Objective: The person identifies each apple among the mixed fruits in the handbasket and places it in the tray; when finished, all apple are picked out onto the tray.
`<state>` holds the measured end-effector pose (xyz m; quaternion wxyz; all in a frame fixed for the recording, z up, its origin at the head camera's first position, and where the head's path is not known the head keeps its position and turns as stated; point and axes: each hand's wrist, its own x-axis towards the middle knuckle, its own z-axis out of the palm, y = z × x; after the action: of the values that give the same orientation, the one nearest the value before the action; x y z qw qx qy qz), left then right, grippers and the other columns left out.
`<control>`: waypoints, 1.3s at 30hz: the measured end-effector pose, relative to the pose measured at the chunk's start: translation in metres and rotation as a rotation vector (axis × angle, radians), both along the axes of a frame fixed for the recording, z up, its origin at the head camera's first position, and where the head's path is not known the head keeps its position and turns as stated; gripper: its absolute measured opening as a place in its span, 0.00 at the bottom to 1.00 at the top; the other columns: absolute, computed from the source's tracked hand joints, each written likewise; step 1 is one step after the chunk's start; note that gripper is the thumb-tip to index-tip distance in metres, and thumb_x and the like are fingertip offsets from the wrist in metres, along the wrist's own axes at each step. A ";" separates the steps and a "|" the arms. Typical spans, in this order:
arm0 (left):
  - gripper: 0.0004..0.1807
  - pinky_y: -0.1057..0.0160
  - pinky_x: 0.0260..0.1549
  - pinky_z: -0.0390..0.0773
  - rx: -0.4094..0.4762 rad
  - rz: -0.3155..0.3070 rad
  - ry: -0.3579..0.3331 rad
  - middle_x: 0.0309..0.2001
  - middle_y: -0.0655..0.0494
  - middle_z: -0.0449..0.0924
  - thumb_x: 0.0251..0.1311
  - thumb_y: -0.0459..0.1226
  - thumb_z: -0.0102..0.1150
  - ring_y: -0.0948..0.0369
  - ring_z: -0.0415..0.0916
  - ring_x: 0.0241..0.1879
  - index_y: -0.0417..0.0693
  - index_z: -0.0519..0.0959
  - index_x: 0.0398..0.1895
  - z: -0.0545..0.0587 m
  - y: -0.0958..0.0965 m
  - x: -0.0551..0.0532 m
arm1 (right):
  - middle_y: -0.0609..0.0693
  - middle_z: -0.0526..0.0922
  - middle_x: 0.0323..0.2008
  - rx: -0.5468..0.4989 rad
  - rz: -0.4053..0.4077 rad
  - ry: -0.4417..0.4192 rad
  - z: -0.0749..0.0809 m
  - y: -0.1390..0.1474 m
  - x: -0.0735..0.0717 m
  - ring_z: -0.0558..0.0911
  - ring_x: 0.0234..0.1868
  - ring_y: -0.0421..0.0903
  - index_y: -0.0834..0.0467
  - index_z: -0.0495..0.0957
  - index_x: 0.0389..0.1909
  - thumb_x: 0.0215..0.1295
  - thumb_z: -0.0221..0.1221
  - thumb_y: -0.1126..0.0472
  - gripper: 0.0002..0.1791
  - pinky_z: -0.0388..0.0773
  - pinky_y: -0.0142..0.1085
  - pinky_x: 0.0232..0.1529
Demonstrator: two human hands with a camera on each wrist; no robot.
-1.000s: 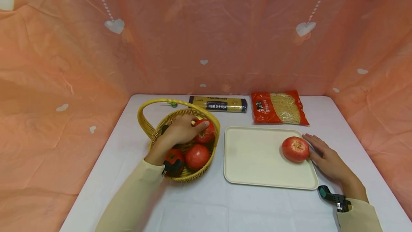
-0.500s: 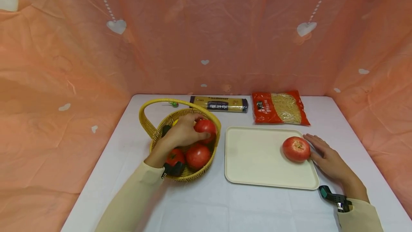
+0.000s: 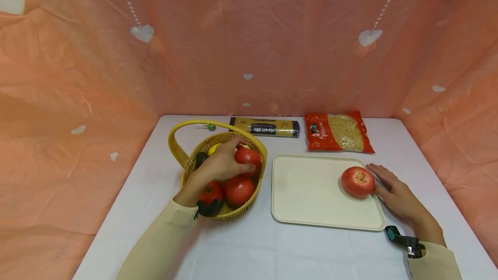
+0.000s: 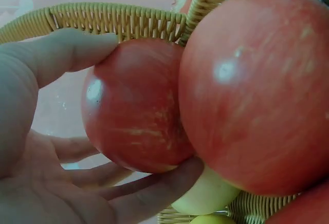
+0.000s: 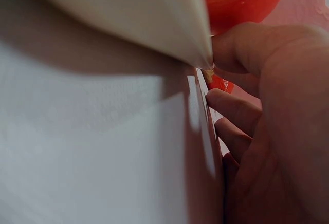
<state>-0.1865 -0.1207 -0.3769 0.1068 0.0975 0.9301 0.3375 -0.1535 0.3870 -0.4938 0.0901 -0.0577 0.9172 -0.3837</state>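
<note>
My left hand [image 3: 222, 161] is inside the yellow wicker basket [image 3: 223, 216], gripping a red tomato [image 4: 136, 106] between thumb and fingers. Against that one lies a larger tomato [image 4: 257, 90] in the left wrist view. More tomatoes [image 3: 239, 190] sit in the front of the basket, one [image 3: 212, 191] partly covered by the wrist camera. My right hand [image 3: 397, 193] rests on the table beside the cream tray [image 3: 311, 193], fingers extended. Its thumb touches the tray rim in the right wrist view. A tomato [image 3: 358, 182] lies on the tray's right side, close to that thumb.
The basket's arched handle [image 3: 175, 141] rises over its far side. Inside are also a yellow fruit [image 3: 212, 149] and a dark green item [image 3: 201, 159]. Behind stand a spaghetti packet [image 3: 268, 127], a red pasta bag [image 3: 338, 132] and a small green thing [image 3: 211, 127]. Orange cloth [image 3: 249, 46] walls the table.
My left hand has shifted slightly within the basket, and the tomato in its grip has moved a little nearer and turned. The right hand and the tray have stayed put.
</note>
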 end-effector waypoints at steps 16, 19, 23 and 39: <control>0.44 0.44 0.64 0.86 0.354 -0.096 0.110 0.67 0.48 0.82 0.58 0.40 0.82 0.49 0.86 0.62 0.54 0.73 0.78 0.001 -0.036 0.038 | 0.71 0.47 0.87 0.016 -0.007 -0.005 -0.001 -0.001 0.001 0.42 0.86 0.77 0.53 0.54 0.89 0.86 0.55 0.54 0.38 0.49 0.85 0.71; 0.44 0.48 0.64 0.86 0.480 -0.167 0.103 0.69 0.48 0.80 0.57 0.37 0.82 0.50 0.86 0.63 0.50 0.73 0.78 0.001 -0.042 0.049 | 0.71 0.47 0.87 0.019 -0.008 -0.009 -0.001 -0.001 0.000 0.42 0.86 0.77 0.53 0.54 0.89 0.86 0.54 0.53 0.38 0.50 0.86 0.71; 0.43 0.57 0.63 0.86 0.572 -0.255 0.109 0.69 0.47 0.80 0.57 0.34 0.82 0.50 0.85 0.62 0.48 0.74 0.77 0.001 -0.046 0.060 | 0.70 0.47 0.87 0.017 -0.009 -0.005 0.000 -0.001 -0.001 0.42 0.86 0.77 0.53 0.54 0.89 0.86 0.54 0.53 0.38 0.50 0.85 0.71; 0.44 0.57 0.72 0.80 0.622 -0.529 0.018 0.73 0.57 0.78 0.58 0.35 0.82 0.60 0.78 0.70 0.54 0.73 0.79 -0.025 0.025 0.069 | 0.70 0.47 0.88 0.007 -0.008 -0.022 0.002 -0.002 -0.004 0.42 0.86 0.77 0.52 0.53 0.89 0.87 0.54 0.52 0.38 0.48 0.86 0.71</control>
<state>-0.1173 -0.0952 -0.4016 0.1473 0.3640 0.7273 0.5628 -0.1574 0.3854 -0.4919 0.0987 -0.0493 0.9177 -0.3816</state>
